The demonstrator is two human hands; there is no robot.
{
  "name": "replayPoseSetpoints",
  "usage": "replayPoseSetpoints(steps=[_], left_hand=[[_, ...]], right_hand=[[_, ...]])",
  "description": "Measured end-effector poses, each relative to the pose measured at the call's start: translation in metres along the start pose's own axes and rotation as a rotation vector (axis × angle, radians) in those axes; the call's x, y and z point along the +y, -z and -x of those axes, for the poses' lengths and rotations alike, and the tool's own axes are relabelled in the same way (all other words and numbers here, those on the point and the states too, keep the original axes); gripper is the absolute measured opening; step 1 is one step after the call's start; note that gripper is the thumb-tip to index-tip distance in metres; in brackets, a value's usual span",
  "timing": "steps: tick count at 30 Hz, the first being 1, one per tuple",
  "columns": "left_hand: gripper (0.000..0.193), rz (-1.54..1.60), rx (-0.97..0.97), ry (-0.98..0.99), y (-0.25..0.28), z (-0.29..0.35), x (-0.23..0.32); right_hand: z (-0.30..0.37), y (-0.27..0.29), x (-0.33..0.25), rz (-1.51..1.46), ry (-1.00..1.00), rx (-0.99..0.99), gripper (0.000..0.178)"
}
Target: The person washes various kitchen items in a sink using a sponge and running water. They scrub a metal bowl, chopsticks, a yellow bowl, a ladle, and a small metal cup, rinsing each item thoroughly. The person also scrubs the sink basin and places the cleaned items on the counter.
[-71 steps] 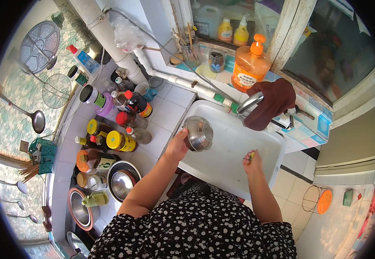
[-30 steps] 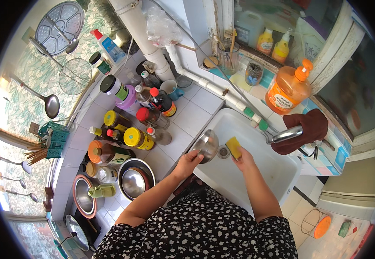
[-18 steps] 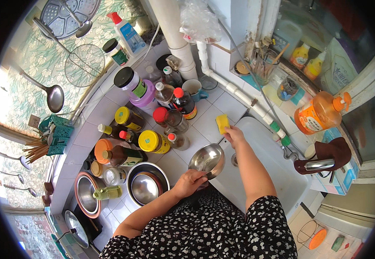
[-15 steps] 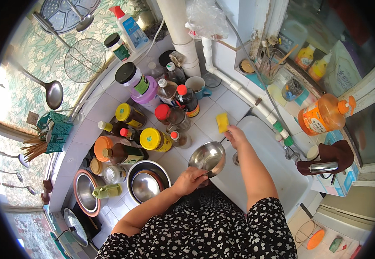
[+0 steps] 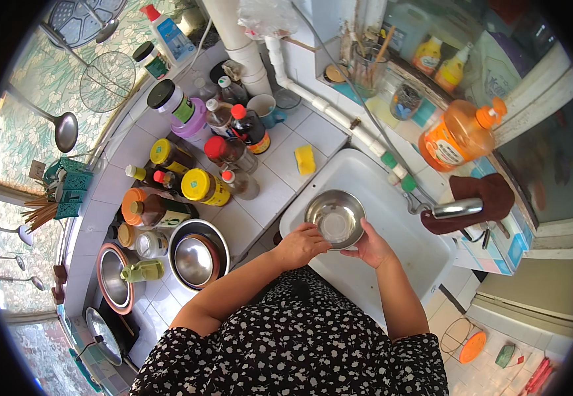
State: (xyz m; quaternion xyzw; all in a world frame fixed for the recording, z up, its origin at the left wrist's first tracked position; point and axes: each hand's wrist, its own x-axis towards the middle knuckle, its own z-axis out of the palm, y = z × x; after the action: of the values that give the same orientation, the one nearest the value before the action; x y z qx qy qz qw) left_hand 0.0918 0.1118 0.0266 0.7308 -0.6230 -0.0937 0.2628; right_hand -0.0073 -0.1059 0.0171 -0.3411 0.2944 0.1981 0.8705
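Observation:
Between my two hands, over the near left part of the white sink (image 5: 408, 254), is a round stainless steel bowl (image 5: 334, 219), its inside facing up. My left hand (image 5: 301, 246) is closed on the bowl's near left rim. On the near right side, my right hand (image 5: 369, 245) grips it with the thumb on the rim; the other fingers are partly hidden beneath. A yellow sponge (image 5: 305, 160) lies on the tiled counter beside the sink's far left edge, apart from both hands.
A faucet (image 5: 456, 208) with a brown cloth (image 5: 477, 191) reaches over the sink's right side. An orange soap bottle (image 5: 456, 140) stands on the ledge behind it. Several bottles and jars (image 5: 206, 187) crowd the counter at left, near nested metal bowls (image 5: 197, 254).
My right hand has let go of the sponge, now on the counter, and taken hold of the bowl. The bowl has moved right over the sink. The whole view has shifted slightly.

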Motion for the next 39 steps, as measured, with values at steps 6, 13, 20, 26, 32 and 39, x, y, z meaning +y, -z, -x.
replayPoseSetpoints(steps=[6,13,20,26,32,39], left_hand=[[0.032,-0.094,0.013,0.089,-0.028,-0.038,0.041],[0.038,0.583,0.310,0.823,-0.053,-0.003,0.019],[0.036,0.497,1.375,1.255,-0.043,0.103,-0.008],[0.052,-0.175,1.478,1.816,-0.012,0.252,0.021],[0.063,0.213,1.437,1.844,-0.032,0.347,0.011],[0.043,1.233,1.049,1.602,0.009,0.362,0.018]], right_hand=[[0.044,0.064,0.015,0.111,0.089,0.226,0.060],[0.040,0.171,0.055,1.213,0.820,0.842,0.079],[0.054,0.163,0.038,0.155,0.160,0.480,0.036],[0.019,0.140,0.049,0.124,0.070,0.360,0.027],[0.007,0.066,0.051,0.147,0.057,0.276,0.025],[0.004,-0.013,0.070,0.132,0.044,0.245,0.028]])
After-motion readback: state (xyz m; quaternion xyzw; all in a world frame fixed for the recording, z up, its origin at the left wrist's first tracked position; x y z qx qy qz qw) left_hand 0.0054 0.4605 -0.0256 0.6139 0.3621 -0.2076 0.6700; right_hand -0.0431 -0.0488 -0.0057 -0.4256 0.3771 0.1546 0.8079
